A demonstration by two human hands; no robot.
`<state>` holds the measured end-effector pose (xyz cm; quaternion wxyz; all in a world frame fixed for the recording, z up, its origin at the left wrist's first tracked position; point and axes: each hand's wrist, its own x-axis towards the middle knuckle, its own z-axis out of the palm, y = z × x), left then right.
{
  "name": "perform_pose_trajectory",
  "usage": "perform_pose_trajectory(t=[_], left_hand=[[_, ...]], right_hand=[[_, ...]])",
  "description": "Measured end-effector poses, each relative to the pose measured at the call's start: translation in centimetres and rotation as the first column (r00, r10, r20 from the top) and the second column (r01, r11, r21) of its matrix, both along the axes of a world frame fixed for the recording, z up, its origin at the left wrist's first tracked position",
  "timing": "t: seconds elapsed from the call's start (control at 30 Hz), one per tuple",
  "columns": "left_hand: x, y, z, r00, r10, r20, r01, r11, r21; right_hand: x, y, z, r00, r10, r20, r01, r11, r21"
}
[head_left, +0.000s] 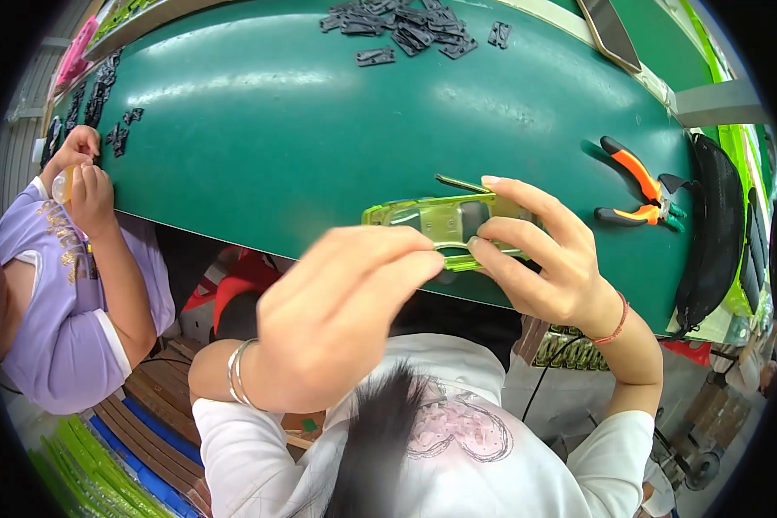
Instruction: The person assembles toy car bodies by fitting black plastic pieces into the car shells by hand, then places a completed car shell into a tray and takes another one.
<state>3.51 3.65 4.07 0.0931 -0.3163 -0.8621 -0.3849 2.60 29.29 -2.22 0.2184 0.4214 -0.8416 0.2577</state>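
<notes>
A translucent lime-green plastic toy car body point(423, 217) is held above the near edge of the green table point(276, 129). My right hand point(544, 259) grips its right end, fingers over the top and thumb underneath. My left hand point(345, 311) pinches the body's lower middle with fingertips close together. A thin dark-green strip sticks out behind the body.
Orange-handled pliers point(643, 186) lie to the right on the table. A pile of small black plastic parts point(406, 26) sits at the far edge, more at the far left point(104, 95). A person in a purple shirt point(52, 293) works at the left. A black mesh item point(716, 224) hangs at the right edge.
</notes>
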Motion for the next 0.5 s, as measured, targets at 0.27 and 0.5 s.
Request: perform_pose_trajectory(t=[0.27,0.5], left_hand=[[0.4,1.3,-2.5,0.999,-0.033,-0.04,0.024,0.978,-0.208],[0.7,1.7,-3.2,0.99,-0.08,-0.116,0.052,0.973,-0.226]], right_hand=[[0.4,0.2,-0.4,0.996,0.086,-0.007,-0.086,0.992,-0.09],[0.4,0.1,-0.3,0.994,0.107,0.012,-0.105,0.99,-0.099]])
